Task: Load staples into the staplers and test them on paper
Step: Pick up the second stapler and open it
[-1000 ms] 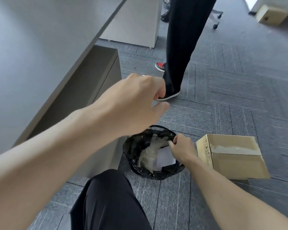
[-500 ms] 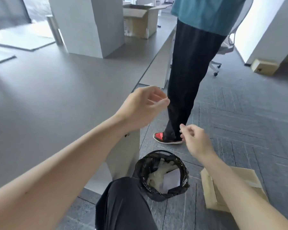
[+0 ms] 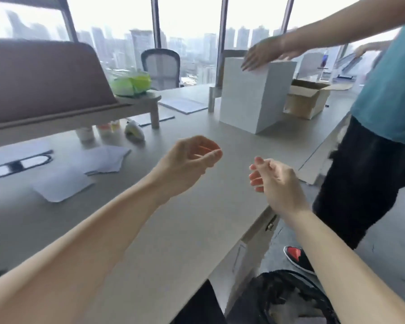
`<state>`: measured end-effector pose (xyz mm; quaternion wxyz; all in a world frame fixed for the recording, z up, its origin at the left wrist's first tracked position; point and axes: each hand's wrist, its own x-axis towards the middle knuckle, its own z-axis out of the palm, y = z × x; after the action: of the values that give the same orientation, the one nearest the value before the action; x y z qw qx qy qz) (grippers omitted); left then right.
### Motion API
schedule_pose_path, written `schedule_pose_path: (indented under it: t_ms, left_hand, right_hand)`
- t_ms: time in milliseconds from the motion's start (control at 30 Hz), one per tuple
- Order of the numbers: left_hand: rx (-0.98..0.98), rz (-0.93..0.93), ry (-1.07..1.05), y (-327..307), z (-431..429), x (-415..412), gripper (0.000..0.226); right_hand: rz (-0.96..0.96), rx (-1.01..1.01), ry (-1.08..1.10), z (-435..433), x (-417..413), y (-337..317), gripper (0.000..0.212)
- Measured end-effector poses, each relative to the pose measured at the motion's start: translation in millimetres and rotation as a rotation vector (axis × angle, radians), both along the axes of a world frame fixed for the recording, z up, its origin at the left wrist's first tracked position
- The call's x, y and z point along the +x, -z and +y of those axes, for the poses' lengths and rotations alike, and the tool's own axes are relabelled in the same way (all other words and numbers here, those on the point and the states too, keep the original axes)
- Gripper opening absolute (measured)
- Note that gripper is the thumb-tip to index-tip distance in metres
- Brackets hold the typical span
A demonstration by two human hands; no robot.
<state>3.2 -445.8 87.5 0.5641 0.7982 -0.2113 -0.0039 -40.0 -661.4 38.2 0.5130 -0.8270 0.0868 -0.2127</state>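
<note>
Both my hands hover above the grey desk [image 3: 173,230] and hold nothing. My left hand [image 3: 187,162] has loosely curled fingers, its palm turned toward the right. My right hand [image 3: 276,181] is near the desk's right edge, fingers loosely bent. Loose sheets of white paper [image 3: 63,185] lie on the desk to the left, with more paper sheets [image 3: 108,157] behind them. A pale stapler-like object [image 3: 133,130] rests under the monitor riser, blurred. No staples can be made out.
Another person in a teal shirt [image 3: 388,97] stands at the right, one hand [image 3: 264,54] on a tall white box [image 3: 253,94]. An open cardboard box [image 3: 306,99] sits behind it. A black-lined bin [image 3: 290,300] stands on the floor below.
My view swung up from the bin on the floor to the desk top. My right hand left the bin and rose; both hands now hover over the desk.
</note>
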Motion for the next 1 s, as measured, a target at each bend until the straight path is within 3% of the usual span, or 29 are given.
schedule_pose_path:
  t_ms: [233,500,733,1000]
  left_hand:
    - [0.001,-0.074,-0.370,-12,159,-11,0.006]
    - [-0.023,-0.087,-0.684,-14,300,-78,0.009]
    - [-0.047,-0.058,-0.849,-4,351,-115,0.011]
    - [-0.023,-0.030,-0.938,37,370,-127,0.005]
  right_hand:
    - [-0.050,0.065,-0.299,138,60,-14,0.034]
    - [-0.087,0.168,-0.627,283,63,-33,0.037]
    - [-0.064,0.231,-0.811,350,56,-27,0.033]
    - [0.013,0.311,-0.800,373,65,9,0.036]
